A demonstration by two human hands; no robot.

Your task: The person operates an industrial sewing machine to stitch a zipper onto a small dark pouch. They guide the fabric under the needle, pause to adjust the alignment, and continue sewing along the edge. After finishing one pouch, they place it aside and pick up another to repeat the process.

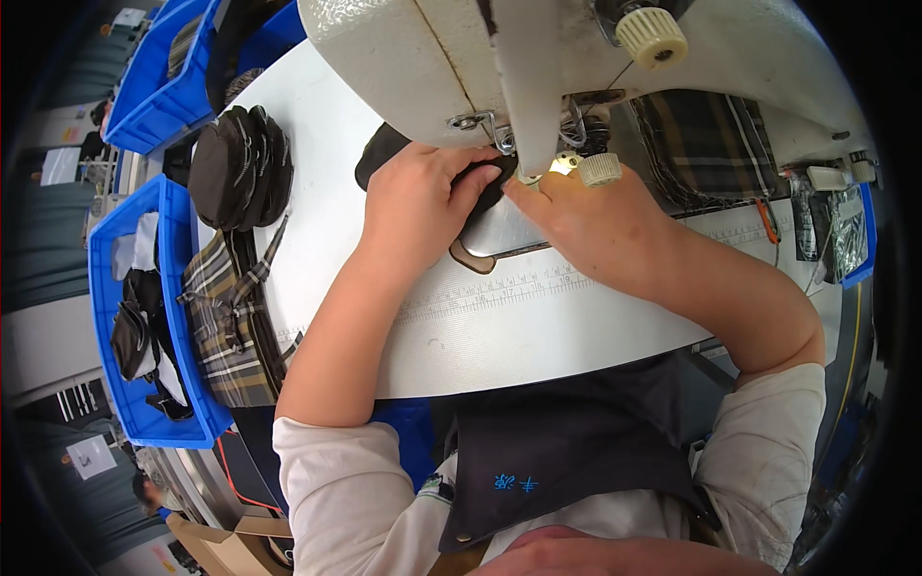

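Beneath the head of the white sewing machine [413, 58], on the table [461, 350], lies a dark fabric piece [380, 152], partly covered by the hands. The step in hand looks to be lining up or feeding this piece at the presser foot, which is hard to make out. The left hand [418, 197] rests on it, thumb and forefinger bent toward each other with a narrow gap; whether they pinch or merely press cannot be told. The right hand [600, 226] has a fingertip near the fabric's edge, while its other fingers are largely hidden, so I cannot tell its grip. The next move probably calls for light, even guidance from both sides, keeping fingertips clear of the needle area. As for writing, small blue characters [517, 483] mark the dark apron [576, 432], and a ruler scale [519, 288] with ticks and numerals runs along the table, passing below the hands. Pale sheets [91, 456] away to the left are too small to read.
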